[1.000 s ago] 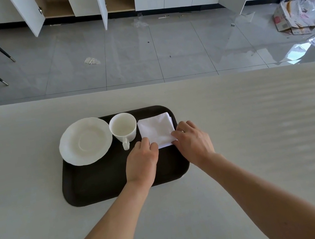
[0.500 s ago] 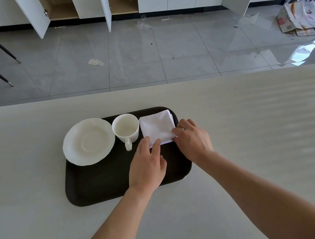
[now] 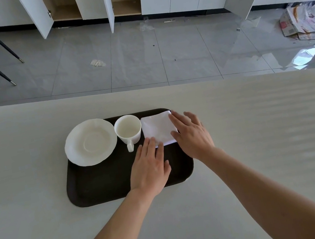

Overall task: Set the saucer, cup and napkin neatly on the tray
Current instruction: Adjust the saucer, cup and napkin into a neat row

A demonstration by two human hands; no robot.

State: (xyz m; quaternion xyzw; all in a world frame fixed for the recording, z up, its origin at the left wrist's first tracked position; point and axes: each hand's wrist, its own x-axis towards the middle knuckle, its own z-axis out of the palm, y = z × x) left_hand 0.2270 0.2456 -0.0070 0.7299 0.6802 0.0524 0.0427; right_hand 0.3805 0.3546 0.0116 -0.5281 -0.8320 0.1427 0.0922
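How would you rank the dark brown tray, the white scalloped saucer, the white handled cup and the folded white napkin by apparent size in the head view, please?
1. Dark brown tray
2. White scalloped saucer
3. Folded white napkin, partly hidden under both hands, so its lead is unsure
4. White handled cup

L hand (image 3: 150,167) centre frame, palm down, fingers together & flat, tips pointing up-frame. R hand (image 3: 191,135) just right of it, palm down, fingers spread & extended. Both forearms bare, rising from lower frame edge, converging toward centre.
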